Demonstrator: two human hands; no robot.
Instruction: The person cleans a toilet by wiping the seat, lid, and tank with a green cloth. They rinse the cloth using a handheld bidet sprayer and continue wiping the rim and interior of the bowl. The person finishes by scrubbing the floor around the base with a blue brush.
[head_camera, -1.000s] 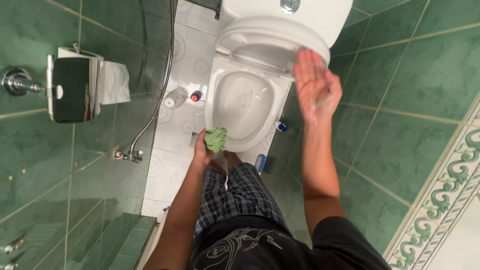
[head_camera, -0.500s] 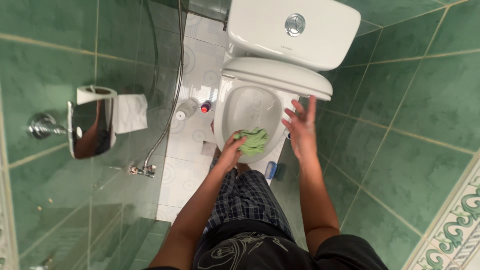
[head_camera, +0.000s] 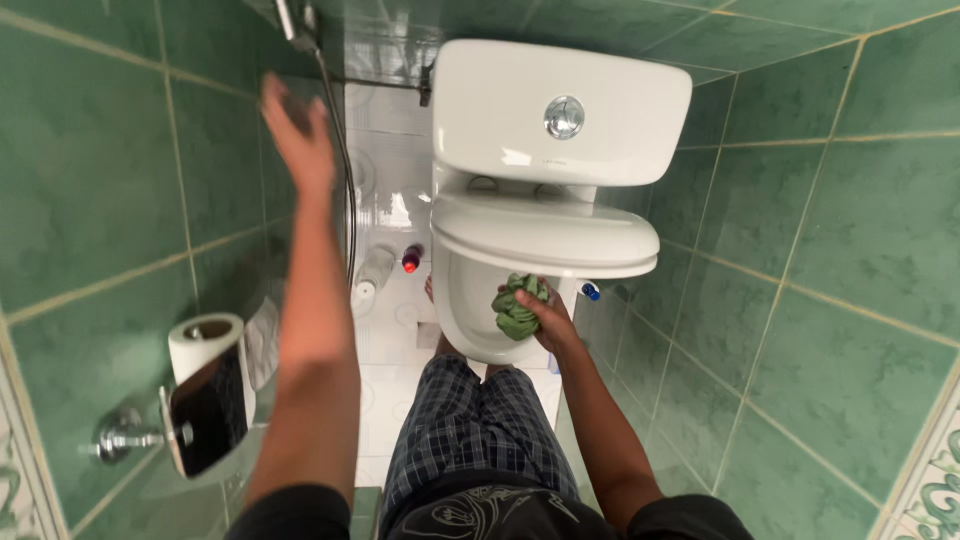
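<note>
Standing over a white toilet (head_camera: 470, 320), I see its seat and lid (head_camera: 545, 238) tilted up against the cistern (head_camera: 560, 110). My right hand (head_camera: 548, 315) grips a crumpled green cloth (head_camera: 515, 308) at the front right of the bowl rim. My left hand (head_camera: 297, 130) is raised high with fingers spread and holds nothing. It is close to the green tiled wall, next to a metal spray hose (head_camera: 345, 180).
A toilet roll (head_camera: 203, 343) sits on a shiny metal holder (head_camera: 210, 412) on the left wall. On the white floor tiles left of the bowl are a clear bottle (head_camera: 375, 270) and a red-capped bottle (head_camera: 410, 261). A blue-capped bottle (head_camera: 590, 292) stands to the right.
The green cloth has passed from my left hand to my right hand. My left arm swung up toward the hose. The view tilted, showing the whole cistern.
</note>
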